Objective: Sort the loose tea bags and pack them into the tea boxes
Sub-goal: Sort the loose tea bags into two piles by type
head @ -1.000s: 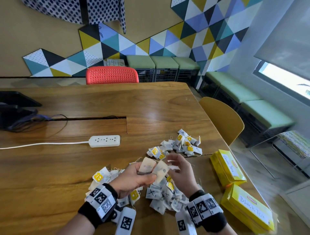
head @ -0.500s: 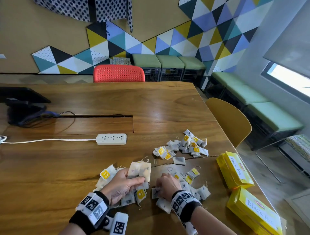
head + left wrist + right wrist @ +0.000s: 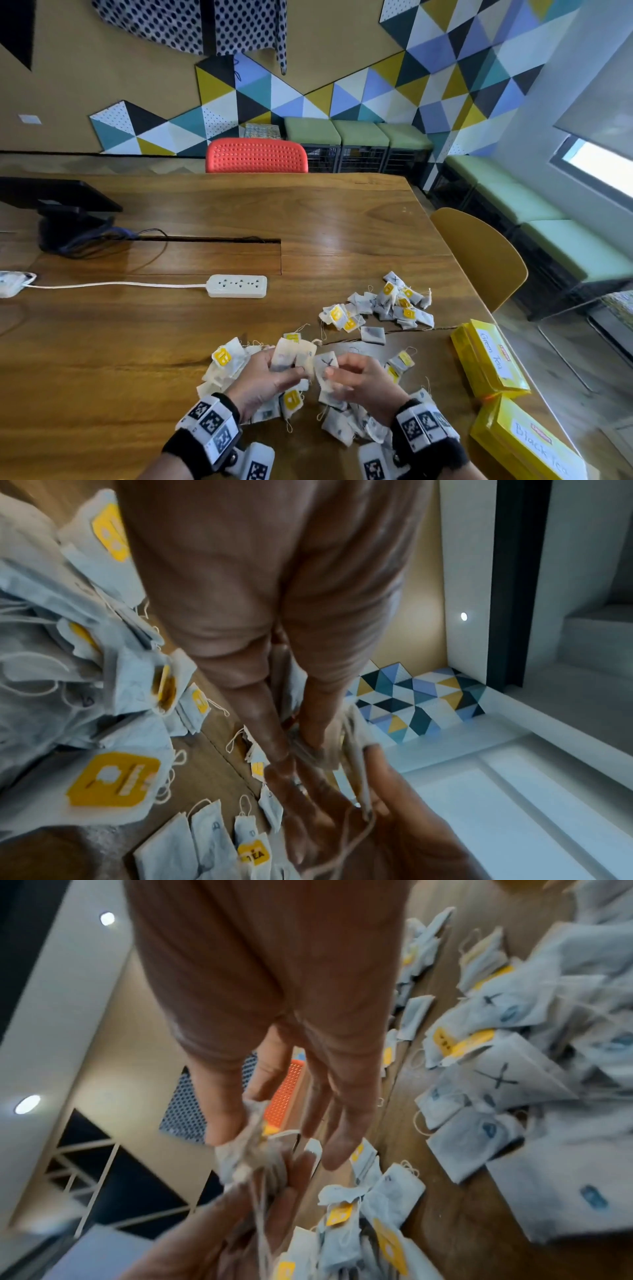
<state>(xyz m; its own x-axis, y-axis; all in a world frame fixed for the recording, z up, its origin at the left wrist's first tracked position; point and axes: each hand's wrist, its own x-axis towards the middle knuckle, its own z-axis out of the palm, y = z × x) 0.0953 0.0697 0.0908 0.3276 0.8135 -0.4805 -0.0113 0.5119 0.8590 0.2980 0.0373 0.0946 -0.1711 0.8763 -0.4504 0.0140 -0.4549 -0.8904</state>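
Loose white tea bags, some with yellow tags, lie in a near pile (image 3: 342, 425) under my hands and a far pile (image 3: 383, 305). My left hand (image 3: 289, 371) grips a small stack of tea bags (image 3: 291, 354) upright above the near pile; the left wrist view shows the stack (image 3: 308, 739) between its fingers. My right hand (image 3: 334, 373) pinches one tea bag marked with an X (image 3: 325, 368) right beside that stack; its pinch on the tea bag (image 3: 245, 1150) shows in the right wrist view. Two shut yellow boxes lie at right: "Green Tea" (image 3: 486, 359) and "Black Tea" (image 3: 527, 442).
A white power strip (image 3: 237, 285) with its cord lies mid-table. A dark device (image 3: 61, 219) sits at far left. A yellow chair (image 3: 479, 257) stands off the right edge, a red chair (image 3: 256, 156) behind the wooden table (image 3: 137, 342).
My right hand has risen from the near pile with the X-marked tea bag and come beside the left hand's stack. The left hand still holds its stack.
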